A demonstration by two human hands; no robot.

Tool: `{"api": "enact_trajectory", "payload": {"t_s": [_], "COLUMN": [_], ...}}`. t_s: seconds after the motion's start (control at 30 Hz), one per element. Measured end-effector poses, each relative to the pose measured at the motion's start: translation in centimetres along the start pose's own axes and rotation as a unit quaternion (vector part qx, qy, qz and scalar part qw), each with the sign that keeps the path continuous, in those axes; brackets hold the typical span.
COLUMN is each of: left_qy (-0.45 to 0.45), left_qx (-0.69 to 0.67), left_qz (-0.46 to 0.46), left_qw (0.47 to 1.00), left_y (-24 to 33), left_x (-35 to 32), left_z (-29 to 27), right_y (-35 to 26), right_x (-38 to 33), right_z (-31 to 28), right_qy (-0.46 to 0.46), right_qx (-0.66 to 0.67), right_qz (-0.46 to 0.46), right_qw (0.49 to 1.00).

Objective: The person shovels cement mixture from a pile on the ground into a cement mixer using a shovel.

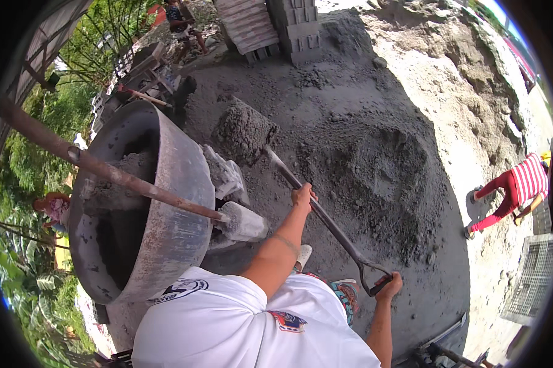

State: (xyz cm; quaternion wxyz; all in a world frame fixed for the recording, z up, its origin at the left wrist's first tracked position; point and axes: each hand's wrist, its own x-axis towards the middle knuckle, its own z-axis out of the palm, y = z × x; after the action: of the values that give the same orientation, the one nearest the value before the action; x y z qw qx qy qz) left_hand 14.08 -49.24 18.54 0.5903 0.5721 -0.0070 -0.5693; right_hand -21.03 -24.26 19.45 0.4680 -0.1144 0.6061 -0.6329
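I hold a long-handled shovel [341, 238] slantwise in front of me. My left hand [302, 196] is wrapped round the middle of its shaft. My right hand [389, 287] grips the handle at its end. Damp grey sand or mortar mix [244, 132] is heaped on the blade, which is hidden beneath it. Left of the blade stands a big metal mixer drum [181, 202], its mouth turned to the left and grey material inside. To the right of the shaft rises a pile of the same grey mix [387, 178].
A rusty pole [129, 181] crosses the drum's mouth. Crumpled pale bags [227, 175] lie beside the drum. Stacked concrete blocks [298, 34] stand at the far side. A person in a striped top [530, 179] bends at the right, near a mesh crate [532, 279]. Other people are at far left.
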Motion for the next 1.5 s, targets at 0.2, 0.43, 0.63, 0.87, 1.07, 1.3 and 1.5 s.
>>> {"api": "enact_trajectory", "payload": {"t_s": [0.2, 0.43, 0.63, 0.87, 1.07, 1.3, 1.5], "left_qy": [-0.083, -0.046, -0.063, 0.037, -0.039, -0.249, -0.422], "left_qx": [-0.164, -0.258, -0.237, 0.084, 0.342, 0.423, 0.525], "left_qz": [0.22, 0.309, 0.189, -0.034, -0.248, -0.31, -0.175], "left_qw": [0.958, 0.914, 0.951, 0.995, 0.905, 0.814, 0.718], "left_y": [25.9, 32.0, 23.6, -3.5, -26.4, -36.4, -29.3], "left_x": [-2.9, -7.1, -7.9, -5.9, -14.6, -18.1, -16.4], "left_z": [-5.7, -16.4, -10.6, -0.3, 7.8, 15.9, 21.5], "right_y": [-4.3, -8.0, -7.0, -14.3, -24.7, -27.0, -13.8], "right_x": [-1.5, -10.5, -6.8, -4.7, -13.3, -13.8, 8.4], "right_z": [21.3, 26.6, 17.5, -1.8, -11.5, -9.3, -1.4], "right_qy": [-0.238, -0.473, -0.381, -0.187, -0.065, -0.058, 0.115], "right_qx": [0.023, -0.16, -0.094, -0.134, -0.257, -0.333, -0.38], "right_qz": [-0.095, -0.371, -0.128, 0.033, -0.173, -0.283, -0.184], "right_qw": [0.966, 0.783, 0.911, 0.973, 0.949, 0.897, 0.899]}}
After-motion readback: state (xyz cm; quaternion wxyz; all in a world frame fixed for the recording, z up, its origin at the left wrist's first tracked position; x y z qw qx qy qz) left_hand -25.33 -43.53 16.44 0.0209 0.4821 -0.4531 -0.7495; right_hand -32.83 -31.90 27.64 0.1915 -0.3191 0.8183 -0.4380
